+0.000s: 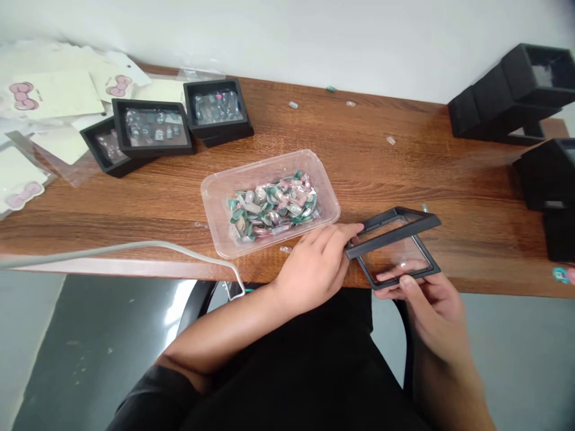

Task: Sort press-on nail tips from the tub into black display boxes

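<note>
A black display frame with clear film panes (393, 242) is spread partway apart like a hinged case, just past the table's front edge. My left hand (317, 263) grips its left side, fingers closed round the upper half. The lower half is pinched at its bottom right by my right hand (429, 299), thumb on top and fingers beneath, seen through the film. Left of the frame stands a clear plastic tub (213, 209) with many small press-on nails (274, 203) in green, pink and clear tones. One loose nail (286, 248) lies beside my left wrist.
Filled black frames (153, 126) stand at the back left, near printed cards with pink bows (54, 96). More black frames are stacked (487, 96) at the right. Loose nail tips (390, 140) dot the wooden table (359, 167). A grey cable (135, 245) crosses the front left edge.
</note>
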The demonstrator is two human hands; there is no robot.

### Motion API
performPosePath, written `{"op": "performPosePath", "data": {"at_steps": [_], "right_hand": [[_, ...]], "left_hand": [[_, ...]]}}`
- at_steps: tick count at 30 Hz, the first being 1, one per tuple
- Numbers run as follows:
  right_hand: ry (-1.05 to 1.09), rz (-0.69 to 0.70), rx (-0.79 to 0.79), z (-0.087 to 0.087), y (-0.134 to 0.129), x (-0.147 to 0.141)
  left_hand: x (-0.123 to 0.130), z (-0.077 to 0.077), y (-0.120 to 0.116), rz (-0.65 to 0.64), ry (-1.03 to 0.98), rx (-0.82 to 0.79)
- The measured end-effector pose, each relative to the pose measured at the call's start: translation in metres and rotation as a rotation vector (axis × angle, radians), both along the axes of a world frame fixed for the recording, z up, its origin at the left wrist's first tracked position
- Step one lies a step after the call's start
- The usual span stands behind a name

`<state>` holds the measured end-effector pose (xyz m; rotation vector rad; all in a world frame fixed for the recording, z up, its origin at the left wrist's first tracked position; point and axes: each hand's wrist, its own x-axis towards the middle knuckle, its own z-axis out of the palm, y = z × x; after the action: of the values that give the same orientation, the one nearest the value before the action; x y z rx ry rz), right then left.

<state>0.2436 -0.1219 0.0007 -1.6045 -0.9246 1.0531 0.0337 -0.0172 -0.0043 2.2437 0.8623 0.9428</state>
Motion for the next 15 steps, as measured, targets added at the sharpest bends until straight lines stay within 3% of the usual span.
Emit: {"op": "performPosePath", "data": {"at_steps": [7,15], "right_hand": [[-0.091,-0.074,-0.041,0.003,0.003,0.03],[-0.162,0.017,-0.141,0.013,0.026,0.042]], "left_hand": [[0.0,0.001,-0.004,-0.035,0.046,0.081],[-0.01,0.005,-0.006,-0.121,0.161,0.036]]}}
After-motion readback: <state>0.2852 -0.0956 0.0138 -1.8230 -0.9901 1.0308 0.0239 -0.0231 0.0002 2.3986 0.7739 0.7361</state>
